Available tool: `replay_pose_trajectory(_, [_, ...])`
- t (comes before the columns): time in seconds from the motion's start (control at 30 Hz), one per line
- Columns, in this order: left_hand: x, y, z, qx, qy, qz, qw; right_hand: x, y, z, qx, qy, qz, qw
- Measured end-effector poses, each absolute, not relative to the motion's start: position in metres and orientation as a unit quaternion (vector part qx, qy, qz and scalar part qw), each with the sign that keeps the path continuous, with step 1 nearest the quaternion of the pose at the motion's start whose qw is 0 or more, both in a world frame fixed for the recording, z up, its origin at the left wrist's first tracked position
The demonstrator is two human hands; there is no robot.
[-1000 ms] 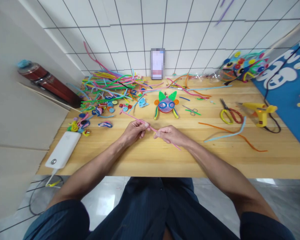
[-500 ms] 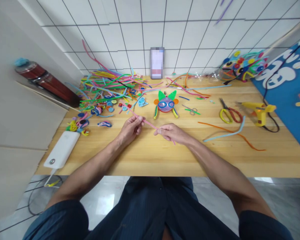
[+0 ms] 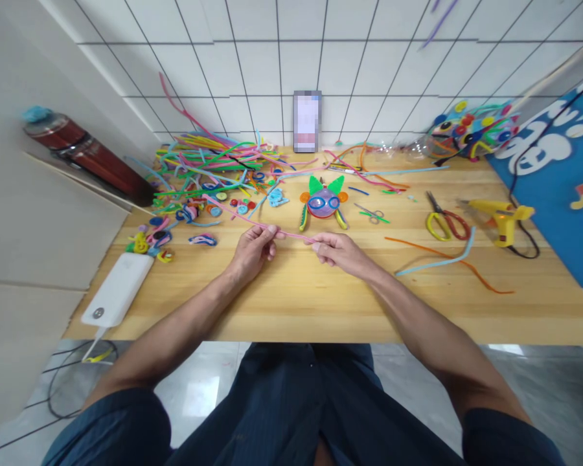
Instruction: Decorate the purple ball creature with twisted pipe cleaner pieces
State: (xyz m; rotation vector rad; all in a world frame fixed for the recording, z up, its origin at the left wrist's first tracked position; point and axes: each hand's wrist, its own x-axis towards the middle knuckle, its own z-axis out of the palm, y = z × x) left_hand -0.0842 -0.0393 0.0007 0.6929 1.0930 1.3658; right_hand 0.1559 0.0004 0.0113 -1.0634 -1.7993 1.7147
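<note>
We held a pink pipe cleaner [image 3: 295,235] between our 2 hands, above the near middle of the wooden table [image 3: 291,310]. Our left hand [image 3: 256,249] pinched it between thumb and fingers, and its free end ran up and away toward the buttons at the left. Our right hand [image 3: 339,251] gripped it near the other end, fingers curled in; we could not tell how much of the strand lay hidden inside. The stretch between our hands was almost straight.

Just beyond our hands sat a small figure [image 3: 323,204] with 2 green ears, 2 blue rings on its lilac front and an orange coil on each side. Small scissors [image 3: 373,214] lay to its right. Farther right we had larger scissors [image 3: 444,223] with 1 yellow and 1 red handle, and a yellow glue gun [image 3: 505,219]. Nearer us, an orange pipe cleaner [image 3: 483,278] crossed a light blue pipe cleaner [image 3: 432,265].

At the back left lay a heap of coloured pipe cleaners [image 3: 214,158]. A phone [image 3: 308,122] stood against the tiled wall, and a white power bank [image 3: 116,291] rested at the left edge.
</note>
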Motion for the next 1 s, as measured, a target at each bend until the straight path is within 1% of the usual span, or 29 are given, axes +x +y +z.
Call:
replay_pose_trajectory(0.17, [-0.086, -0.038, 0.001, 0.284, 0.474, 0.599, 0.58, 0.155, 0.002, 0.002, -0.394, -0.665, 0.575, 0.27])
replay_pose_trajectory(0.23, [-0.086, -0.037, 0.002, 0.274, 0.479, 0.601, 0.578, 0.154, 0.0, 0.0, -0.397, -0.666, 0.569, 0.274])
replay_pose_trajectory(0.3, [-0.088, -0.035, 0.004, 0.271, 0.48, 0.598, 0.582, 0.154, -0.003, 0.002, -0.39, -0.677, 0.57, 0.256])
replay_pose_trajectory(0.47, [-0.092, -0.033, 0.007, 0.292, 0.477, 0.578, 0.595, 0.157, -0.007, 0.01, -0.34, -0.718, 0.584, 0.165])
replay_pose_trajectory(0.57, [-0.094, -0.034, 0.008, 0.299, 0.47, 0.568, 0.606, 0.161, -0.004, 0.011, -0.336, -0.706, 0.605, 0.15])
replay_pose_trajectory(0.7, [-0.092, -0.036, 0.008, 0.311, 0.448, 0.555, 0.628, 0.162, 0.001, 0.007, -0.345, -0.686, 0.616, 0.174])
replay_pose_trajectory(0.87, [-0.08, -0.04, 0.001, 0.345, 0.43, 0.506, 0.663, 0.157, 0.0, 0.002, -0.342, -0.686, 0.614, 0.186])
replay_pose_trajectory(0.93, [-0.077, -0.04, -0.001, 0.343, 0.432, 0.51, 0.659, 0.155, -0.001, 0.0, -0.343, -0.683, 0.608, 0.215])
replay_pose_trajectory(1.0, [-0.077, -0.04, -0.002, 0.328, 0.437, 0.523, 0.655, 0.153, -0.002, -0.001, -0.35, -0.679, 0.589, 0.264])
